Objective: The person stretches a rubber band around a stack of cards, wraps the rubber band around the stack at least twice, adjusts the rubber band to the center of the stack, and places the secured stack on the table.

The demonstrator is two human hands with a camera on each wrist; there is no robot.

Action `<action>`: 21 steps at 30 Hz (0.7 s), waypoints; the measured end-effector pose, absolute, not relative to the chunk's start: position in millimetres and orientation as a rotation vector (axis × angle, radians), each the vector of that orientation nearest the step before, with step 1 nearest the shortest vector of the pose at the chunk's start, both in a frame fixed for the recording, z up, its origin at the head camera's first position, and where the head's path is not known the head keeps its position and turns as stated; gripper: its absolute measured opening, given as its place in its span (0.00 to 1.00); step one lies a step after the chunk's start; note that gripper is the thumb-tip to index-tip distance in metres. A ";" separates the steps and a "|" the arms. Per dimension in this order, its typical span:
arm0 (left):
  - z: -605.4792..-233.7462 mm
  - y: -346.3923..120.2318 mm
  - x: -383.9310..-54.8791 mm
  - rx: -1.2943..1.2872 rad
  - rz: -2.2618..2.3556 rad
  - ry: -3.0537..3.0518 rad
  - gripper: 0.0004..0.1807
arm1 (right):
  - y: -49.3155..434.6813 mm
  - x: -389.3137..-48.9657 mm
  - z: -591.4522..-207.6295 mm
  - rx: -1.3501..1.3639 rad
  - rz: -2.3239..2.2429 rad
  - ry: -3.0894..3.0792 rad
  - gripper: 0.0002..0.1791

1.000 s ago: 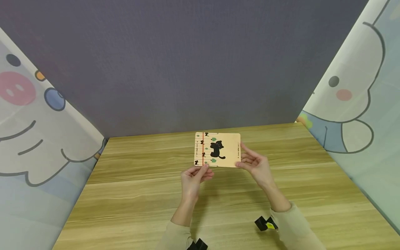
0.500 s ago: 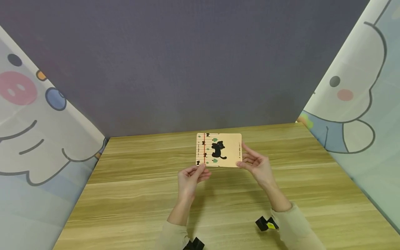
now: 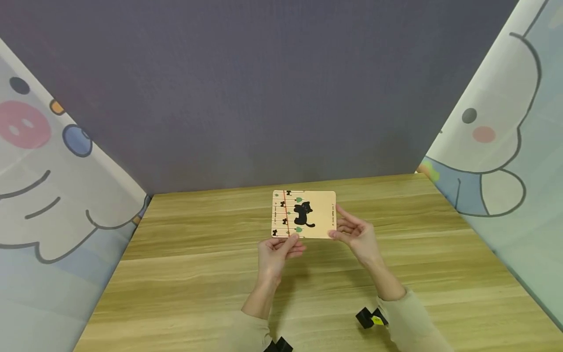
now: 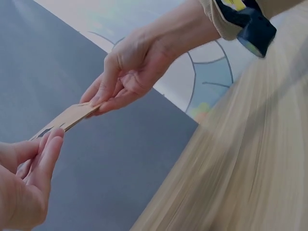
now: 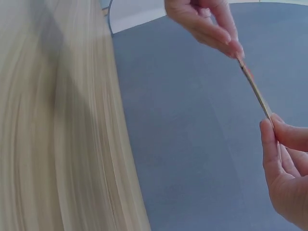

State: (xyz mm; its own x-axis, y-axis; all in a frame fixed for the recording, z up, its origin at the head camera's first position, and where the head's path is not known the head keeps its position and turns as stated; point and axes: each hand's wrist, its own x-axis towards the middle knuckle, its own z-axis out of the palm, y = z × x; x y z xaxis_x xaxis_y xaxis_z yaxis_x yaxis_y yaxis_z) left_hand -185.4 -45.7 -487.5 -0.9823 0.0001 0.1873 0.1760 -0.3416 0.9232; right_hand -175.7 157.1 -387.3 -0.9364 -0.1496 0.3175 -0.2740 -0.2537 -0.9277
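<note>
A thin cream notebook (image 3: 323, 210) with a black cat print is held up above the table, its cover facing the head camera. Across its left part runs a red elastic band (image 3: 286, 212), slightly slanted. My left hand (image 3: 271, 259) pinches the lower edge near the band, thumb in front at the band's lower end and fingers behind. At the right edge my right hand (image 3: 362, 243) grips the lower corner between thumb and fingers. The right wrist view shows the notebook (image 5: 255, 89) nearly edge-on, a hand at either end.
Below lies a wooden tabletop (image 3: 184, 283). A dark grey panel (image 3: 281, 98) rises behind it, with cartoon-printed curtains (image 3: 497, 146) at both sides. Black wrist-worn devices (image 3: 369, 318) sit at the beige sleeves.
The notebook and both hands have shifted slightly left and down. The red band, straight across before, now slants, its lower end further right with my left thumb.
</note>
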 end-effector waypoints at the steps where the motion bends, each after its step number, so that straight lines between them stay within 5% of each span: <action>1: -495.6 -46.0 -189.2 -0.223 -2.480 -1.734 0.12 | 157.1 -175.6 -387.6 0.528 2.369 -1.857 0.36; 9: -509.4 -57.7 -198.0 -0.171 -2.478 -1.768 0.12 | 160.6 -176.8 -389.8 0.538 2.427 -1.805 0.36; 12: -465.6 -62.5 -180.3 -0.115 -2.491 -1.793 0.13 | 160.9 -177.1 -389.3 0.533 2.452 -1.794 0.36; 16: -459.2 -64.2 -177.5 -0.159 -2.504 -1.813 0.13 | 160.4 -177.2 -389.8 0.531 2.417 -1.849 0.36; 21: -517.5 -63.1 -202.9 -0.098 -2.566 -1.781 0.15 | 159.2 -176.0 -391.9 0.492 2.384 -1.888 0.36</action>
